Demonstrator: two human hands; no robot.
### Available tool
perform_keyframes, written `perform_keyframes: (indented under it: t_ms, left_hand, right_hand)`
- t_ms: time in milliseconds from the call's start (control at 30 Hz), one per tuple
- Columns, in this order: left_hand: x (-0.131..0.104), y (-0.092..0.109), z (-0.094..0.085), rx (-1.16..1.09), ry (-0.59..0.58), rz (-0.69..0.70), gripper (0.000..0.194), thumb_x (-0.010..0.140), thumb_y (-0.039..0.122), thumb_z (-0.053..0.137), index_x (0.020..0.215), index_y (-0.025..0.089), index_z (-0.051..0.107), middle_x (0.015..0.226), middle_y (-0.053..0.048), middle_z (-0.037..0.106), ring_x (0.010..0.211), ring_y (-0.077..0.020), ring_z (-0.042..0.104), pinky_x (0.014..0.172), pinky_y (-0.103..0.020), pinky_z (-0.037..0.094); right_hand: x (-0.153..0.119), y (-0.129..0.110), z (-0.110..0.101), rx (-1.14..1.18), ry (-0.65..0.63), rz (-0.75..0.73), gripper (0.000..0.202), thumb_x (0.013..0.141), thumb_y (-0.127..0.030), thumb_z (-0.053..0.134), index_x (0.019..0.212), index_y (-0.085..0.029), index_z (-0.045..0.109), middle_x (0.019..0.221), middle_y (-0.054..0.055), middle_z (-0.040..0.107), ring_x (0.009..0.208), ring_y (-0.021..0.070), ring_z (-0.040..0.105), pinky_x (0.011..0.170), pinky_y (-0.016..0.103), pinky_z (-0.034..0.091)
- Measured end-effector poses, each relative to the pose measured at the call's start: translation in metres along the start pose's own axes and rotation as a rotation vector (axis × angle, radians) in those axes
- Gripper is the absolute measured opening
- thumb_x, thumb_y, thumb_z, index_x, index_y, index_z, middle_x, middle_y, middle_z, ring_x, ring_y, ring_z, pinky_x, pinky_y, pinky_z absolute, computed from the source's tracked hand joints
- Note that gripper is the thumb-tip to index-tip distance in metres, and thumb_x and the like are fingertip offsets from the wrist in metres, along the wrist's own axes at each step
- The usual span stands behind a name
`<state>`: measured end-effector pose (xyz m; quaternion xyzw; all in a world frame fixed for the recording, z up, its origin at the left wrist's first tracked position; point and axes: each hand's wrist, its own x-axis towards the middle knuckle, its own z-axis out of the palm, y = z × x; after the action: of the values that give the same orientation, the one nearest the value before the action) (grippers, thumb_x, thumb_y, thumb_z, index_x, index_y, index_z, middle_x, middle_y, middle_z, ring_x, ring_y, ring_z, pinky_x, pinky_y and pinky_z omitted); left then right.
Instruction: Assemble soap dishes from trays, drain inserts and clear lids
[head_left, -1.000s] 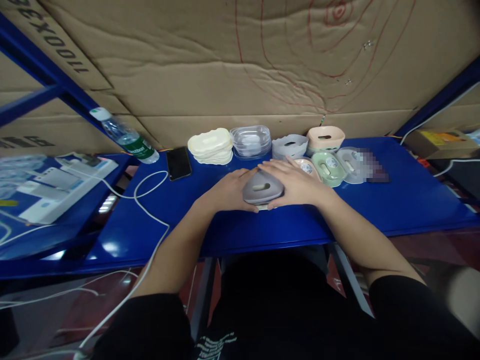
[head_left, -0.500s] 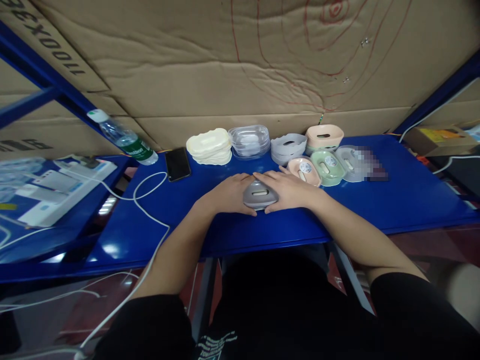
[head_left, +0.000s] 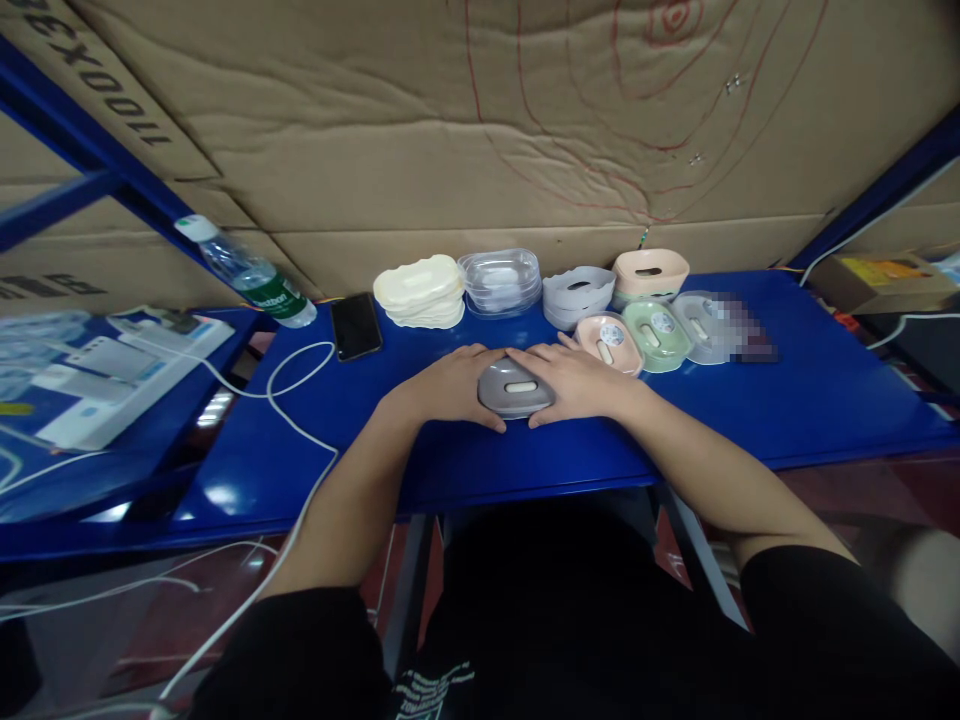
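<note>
A grey soap dish point(head_left: 517, 397) with a pale oblong slot in its middle sits on the blue table near the front edge. My left hand point(head_left: 465, 388) curves round its left side, and my right hand point(head_left: 574, 382) curves round its right side. Both thumbs lie at the near edge, with the fingers along the far edge. Just beyond my right hand lie a pink soap dish point(head_left: 619, 335), a green soap dish point(head_left: 655, 352) and a pale grey soap dish point(head_left: 705, 345), the last partly under a blurred patch.
Along the back stand stacks of cream trays point(head_left: 421, 285), clear covers point(head_left: 501, 270), grey dish parts point(head_left: 577, 303) and peach dish parts point(head_left: 649, 265). At left are a phone point(head_left: 356, 327), a tilted water bottle point(head_left: 259, 285) and a white cable point(head_left: 307, 425). Cardboard point(head_left: 360, 110) rises behind.
My left hand has shifted slightly left, and more of the grey soap dish shows between my hands. My right hand has barely moved.
</note>
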<state>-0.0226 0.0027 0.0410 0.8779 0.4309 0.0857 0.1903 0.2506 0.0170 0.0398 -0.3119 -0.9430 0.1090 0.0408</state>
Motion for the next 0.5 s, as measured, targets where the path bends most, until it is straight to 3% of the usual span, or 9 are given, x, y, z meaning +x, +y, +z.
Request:
perform_keyframes:
  t_ms: [367, 500]
  left_hand:
    - [0.003, 0.004, 0.001, 0.009, -0.001, -0.027, 0.096, 0.069, 0.061, 0.095, 0.152, 0.026, 0.061, 0.145, -0.012, 0.073, 0.134, -0.0387, 0.066, 0.115, -0.054, 0.053]
    - [0.003, -0.001, 0.004, 0.039, 0.031, 0.004, 0.094, 0.071, 0.061, 0.093, 0.153, 0.029, 0.060, 0.145, -0.012, 0.073, 0.133, -0.0394, 0.068, 0.114, -0.055, 0.054]
  right_hand:
    - [0.001, -0.002, 0.003, -0.051, 0.012, 0.009, 0.109, 0.088, -0.068, 0.085, 0.174, -0.018, 0.041, 0.172, 0.024, 0.052, 0.149, 0.0484, 0.058, 0.133, 0.077, 0.028]
    - [0.000, -0.001, 0.011, -0.079, 0.021, 0.004, 0.109, 0.093, -0.074, 0.077, 0.176, -0.016, 0.037, 0.177, 0.027, 0.045, 0.154, 0.0503, 0.052, 0.132, 0.078, 0.029]
